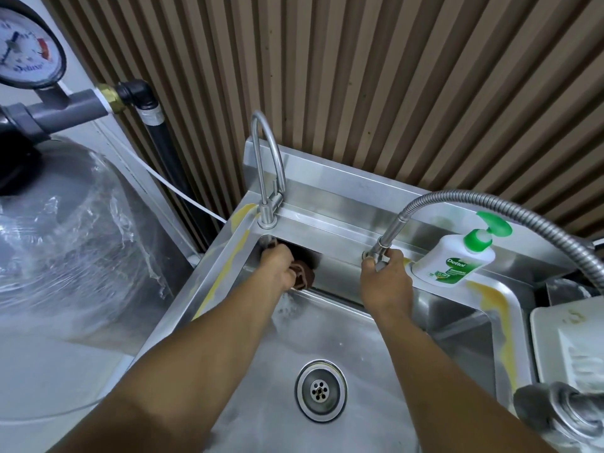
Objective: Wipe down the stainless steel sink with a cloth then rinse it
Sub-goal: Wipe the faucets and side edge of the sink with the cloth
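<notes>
The stainless steel sink [330, 325] fills the lower middle, its round drain [320, 390] near the front. My left hand [277, 267] grips a brown cloth [304, 273] against the basin's back-left corner, just under the gooseneck tap [266, 165]. Water runs down below the cloth. My right hand [385, 277] grips the spray head [376, 254] at the end of a flexible metal hose [490, 199], holding it at the basin's back wall.
A white and green soap pump bottle [457, 256] stands on the sink's back right ledge. A large plastic-wrapped tank [65, 240] with a pressure gauge [26, 44] stands at the left. A white tray [568, 348] sits at the right. A slatted wall is behind.
</notes>
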